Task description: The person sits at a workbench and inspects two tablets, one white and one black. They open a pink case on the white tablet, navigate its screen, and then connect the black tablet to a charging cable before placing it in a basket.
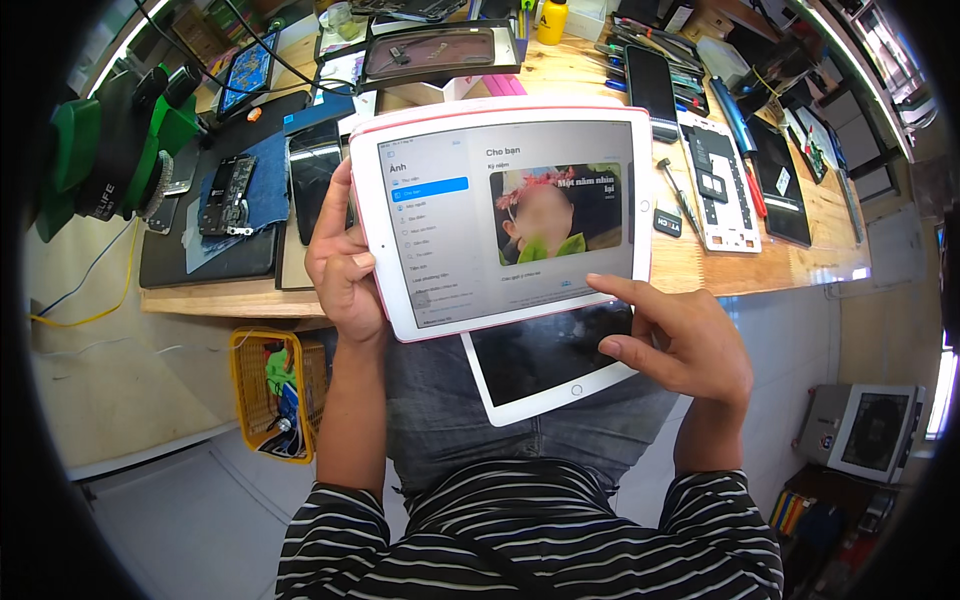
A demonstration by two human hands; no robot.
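My left hand [346, 262] grips the left edge of a white tablet [450, 277] in a pink case, thumb on its front bezel. The tablet is tilted and lit, with a side menu and a picture on its screen. My right hand [679, 341] holds nothing; its index fingertip is at the lower right part of the screen, thumb apart below it. Under the lit tablet, a second white tablet [555, 360] with a dark screen and a round home button lies on my lap, partly covered. Whether my right thumb touches this second tablet cannot be told.
Across the wooden workbench [795, 274] lie a black smartphone [649, 86], a white phone frame [724, 180], a screwdriver [679, 195] and a circuit board [227, 195]. A green-and-black microscope [112, 150] stands at the left. Below the bench edge is a yellow plastic basket [244, 397] with cables.
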